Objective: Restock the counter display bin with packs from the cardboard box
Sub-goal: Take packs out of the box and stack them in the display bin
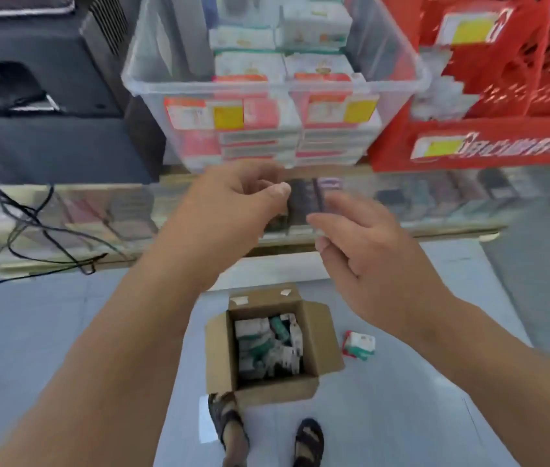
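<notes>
While your hands hover at its edge, counter point(98, 210): glass top right under the grip, dark items show through it.
Display bin point(172, 87): clear tub just beyond your fingertips. Stacked packs point(266, 112) lie flat, long axes crosswise, label ends toward you, probably so they read from the front.
Cardboard box point(320, 335): on the floor below the grip, flaps open. Green-white packs point(266, 345) jumbled, no common axis.
Left hand point(239, 200): fingers curled; can't tell if it holds anything, too blurred.
Right hand point(374, 257): fingers loose, holding nothing.
Loose pack point(359, 345): on the floor below your right hand.
</notes>
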Available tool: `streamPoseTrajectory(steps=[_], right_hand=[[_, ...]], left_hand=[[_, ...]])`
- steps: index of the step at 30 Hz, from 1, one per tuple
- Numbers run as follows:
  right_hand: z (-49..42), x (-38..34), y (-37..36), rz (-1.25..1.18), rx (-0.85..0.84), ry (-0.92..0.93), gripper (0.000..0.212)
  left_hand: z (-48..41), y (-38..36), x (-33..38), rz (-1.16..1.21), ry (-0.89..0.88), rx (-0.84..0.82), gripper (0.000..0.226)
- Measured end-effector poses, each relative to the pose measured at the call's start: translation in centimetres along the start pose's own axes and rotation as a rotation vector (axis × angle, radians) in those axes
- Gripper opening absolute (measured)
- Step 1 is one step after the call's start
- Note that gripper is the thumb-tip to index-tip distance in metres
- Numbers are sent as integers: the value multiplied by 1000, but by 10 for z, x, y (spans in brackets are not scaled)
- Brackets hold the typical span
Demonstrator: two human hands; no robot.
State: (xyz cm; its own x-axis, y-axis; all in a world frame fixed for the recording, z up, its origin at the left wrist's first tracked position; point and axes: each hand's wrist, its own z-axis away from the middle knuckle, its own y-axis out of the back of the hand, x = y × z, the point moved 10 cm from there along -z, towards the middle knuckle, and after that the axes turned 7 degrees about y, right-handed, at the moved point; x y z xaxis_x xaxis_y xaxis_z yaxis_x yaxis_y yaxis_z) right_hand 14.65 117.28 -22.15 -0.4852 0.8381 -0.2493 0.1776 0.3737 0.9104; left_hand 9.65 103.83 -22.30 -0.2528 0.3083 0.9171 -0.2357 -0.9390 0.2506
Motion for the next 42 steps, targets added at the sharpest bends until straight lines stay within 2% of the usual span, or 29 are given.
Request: streamPoseTrajectory(steps=[9,12,15,16,18,20,28,31,34,37,39,42], right_hand=[[80,39,-154,7,-350,-52,28],[107,55,-244,33,-548,-54,25],[136,69,-341,67,-747,-83,10],[147,73,-372,66,-796,-91,4],[164,76,-428,52,-861,-81,10],[178,80,-481,62,-909,-57,5],[236,109,-673,63,-1124,-18,50],[248,128,-732,24,-1133,-96,61],[251,144,-778,-17,-1093,-92,60],[257,159,-815,-33,-1117,-117,72],[261,162,-829,-15,-1107,-118,74],[263,163,-817,3,-1036,-135,66]], left_hand=[[-22,-52,-174,-245,216,65,30],[-38,-63,-247,-358,273,32,34],[-56,-75,-322,-466,317,-41,35],[-62,-79,-348,-509,332,-67,34],[-74,-86,-390,-591,330,-107,32],[-85,-91,-430,-625,330,-133,36],[-124,-128,-553,-700,297,-163,31],[-136,-144,-588,-716,283,-153,36],[-145,-157,-613,-701,295,-149,42],[-153,-166,-625,-703,264,-153,42],[-157,-168,-629,-703,265,-155,42],[-157,-165,-628,-694,280,-128,41]])
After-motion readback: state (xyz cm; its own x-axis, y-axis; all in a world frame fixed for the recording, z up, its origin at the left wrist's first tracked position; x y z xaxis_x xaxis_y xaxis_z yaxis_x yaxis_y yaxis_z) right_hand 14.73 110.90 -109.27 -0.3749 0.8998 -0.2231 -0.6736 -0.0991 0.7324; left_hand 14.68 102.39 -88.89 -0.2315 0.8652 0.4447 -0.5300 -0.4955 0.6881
